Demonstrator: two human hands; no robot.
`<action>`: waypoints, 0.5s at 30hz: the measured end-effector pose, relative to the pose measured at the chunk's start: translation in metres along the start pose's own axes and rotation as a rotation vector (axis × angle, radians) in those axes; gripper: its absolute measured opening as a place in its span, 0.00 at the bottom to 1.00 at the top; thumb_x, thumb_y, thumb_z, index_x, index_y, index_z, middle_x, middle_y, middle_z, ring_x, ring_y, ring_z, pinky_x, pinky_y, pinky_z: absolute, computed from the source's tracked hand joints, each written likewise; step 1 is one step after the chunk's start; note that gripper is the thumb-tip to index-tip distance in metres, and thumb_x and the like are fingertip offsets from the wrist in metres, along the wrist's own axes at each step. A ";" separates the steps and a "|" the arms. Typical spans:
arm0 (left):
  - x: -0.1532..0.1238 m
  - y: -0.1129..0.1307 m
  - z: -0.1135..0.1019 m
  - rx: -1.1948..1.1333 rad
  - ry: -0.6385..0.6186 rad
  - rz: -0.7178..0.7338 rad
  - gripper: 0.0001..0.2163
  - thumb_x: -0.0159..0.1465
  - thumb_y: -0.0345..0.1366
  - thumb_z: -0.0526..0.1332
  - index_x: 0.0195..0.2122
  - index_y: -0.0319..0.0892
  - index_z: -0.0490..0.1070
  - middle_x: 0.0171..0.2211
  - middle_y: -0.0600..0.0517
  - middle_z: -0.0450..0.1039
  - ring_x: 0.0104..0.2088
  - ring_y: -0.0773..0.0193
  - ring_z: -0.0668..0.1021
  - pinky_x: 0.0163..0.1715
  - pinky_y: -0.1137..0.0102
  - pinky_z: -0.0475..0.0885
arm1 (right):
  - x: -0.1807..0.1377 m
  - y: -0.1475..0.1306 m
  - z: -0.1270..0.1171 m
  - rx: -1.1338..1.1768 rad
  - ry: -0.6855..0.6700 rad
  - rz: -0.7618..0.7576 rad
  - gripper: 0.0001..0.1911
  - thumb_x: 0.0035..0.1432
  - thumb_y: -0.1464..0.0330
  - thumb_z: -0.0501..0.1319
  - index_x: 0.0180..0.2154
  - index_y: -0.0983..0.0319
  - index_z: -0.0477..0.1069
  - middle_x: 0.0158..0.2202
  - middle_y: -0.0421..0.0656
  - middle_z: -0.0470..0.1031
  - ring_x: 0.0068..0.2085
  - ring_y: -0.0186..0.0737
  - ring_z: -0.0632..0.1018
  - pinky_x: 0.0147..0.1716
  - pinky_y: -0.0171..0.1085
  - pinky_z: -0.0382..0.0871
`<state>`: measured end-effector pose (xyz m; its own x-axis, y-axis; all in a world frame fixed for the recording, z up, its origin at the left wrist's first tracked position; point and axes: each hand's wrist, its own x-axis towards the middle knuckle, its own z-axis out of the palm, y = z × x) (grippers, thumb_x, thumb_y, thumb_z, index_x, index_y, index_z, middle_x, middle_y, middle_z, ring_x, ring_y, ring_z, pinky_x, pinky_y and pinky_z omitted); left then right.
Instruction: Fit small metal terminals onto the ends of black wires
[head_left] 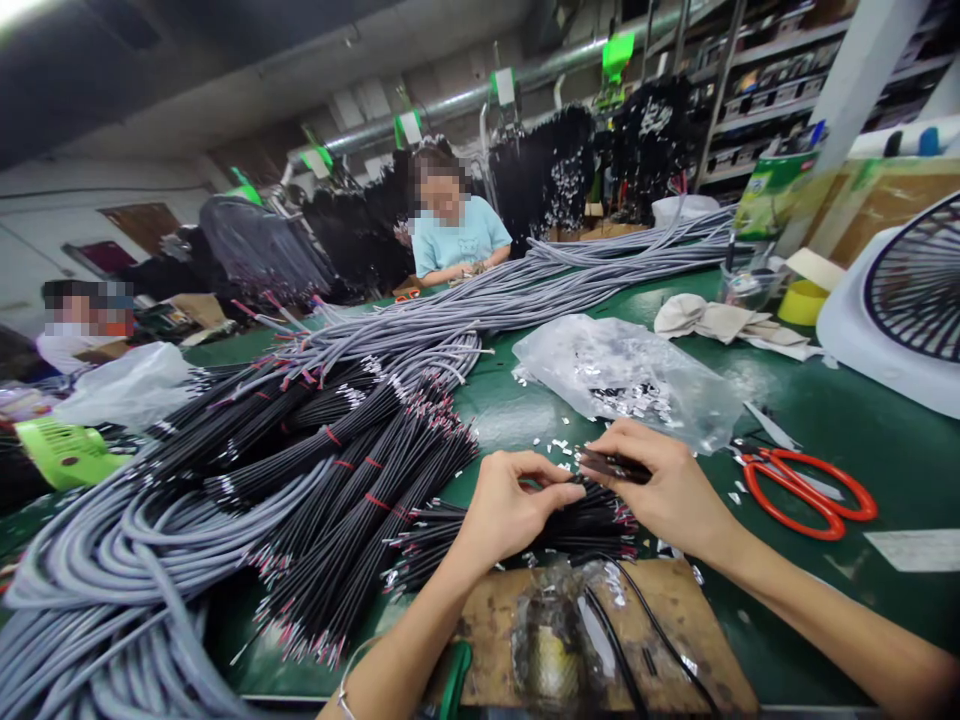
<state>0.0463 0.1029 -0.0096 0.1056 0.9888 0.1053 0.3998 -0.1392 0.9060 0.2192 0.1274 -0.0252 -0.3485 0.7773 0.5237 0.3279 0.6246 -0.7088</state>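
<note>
Head view: both our hands [525,500] meet over the short black leads [592,520], right one on a dark tool [616,466].
Leads lie directly under and just nearer us than our fingertips, long axis running roughly left-right; left hand [521,505] sits over the middle of the bunch, right hand [671,485] over its right end, so neither is clearly nearer. Tool lies crosswise in the right fingers, closed around it, tip toward the left thumb. Left thumb and forefinger are nearly together; we can't tell if a lead or chip is between them. White chips [559,444] are scattered just beyond, toward the bag [630,375]. Tool's tip gap is too small to read, its back end hidden by our right hand. Left forearm covers part of the board [491,630]; frame cuts off its near edge.
</note>
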 end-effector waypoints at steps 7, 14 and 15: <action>0.000 0.002 -0.001 -0.020 -0.069 -0.047 0.08 0.50 0.36 0.64 0.27 0.36 0.77 0.25 0.47 0.77 0.24 0.63 0.75 0.26 0.71 0.69 | 0.001 0.002 0.009 0.067 -0.099 0.108 0.10 0.59 0.65 0.52 0.27 0.61 0.63 0.26 0.39 0.65 0.29 0.35 0.67 0.29 0.33 0.62; 0.005 -0.002 0.002 0.079 0.223 -0.031 0.08 0.47 0.36 0.66 0.20 0.36 0.72 0.20 0.51 0.73 0.21 0.68 0.72 0.24 0.74 0.67 | -0.001 -0.009 0.012 0.087 -0.104 0.132 0.13 0.59 0.64 0.51 0.24 0.61 0.60 0.23 0.38 0.60 0.26 0.34 0.64 0.25 0.33 0.60; 0.006 -0.003 0.001 0.088 0.235 -0.031 0.08 0.47 0.36 0.66 0.20 0.36 0.72 0.20 0.51 0.73 0.21 0.68 0.72 0.24 0.74 0.67 | -0.001 -0.009 0.011 0.087 -0.079 0.135 0.12 0.59 0.64 0.51 0.25 0.61 0.60 0.23 0.38 0.61 0.26 0.34 0.64 0.25 0.33 0.60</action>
<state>0.0467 0.1091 -0.0123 -0.1178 0.9766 0.1800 0.4785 -0.1030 0.8720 0.2070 0.1206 -0.0245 -0.3753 0.8433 0.3847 0.3003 0.5033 -0.8102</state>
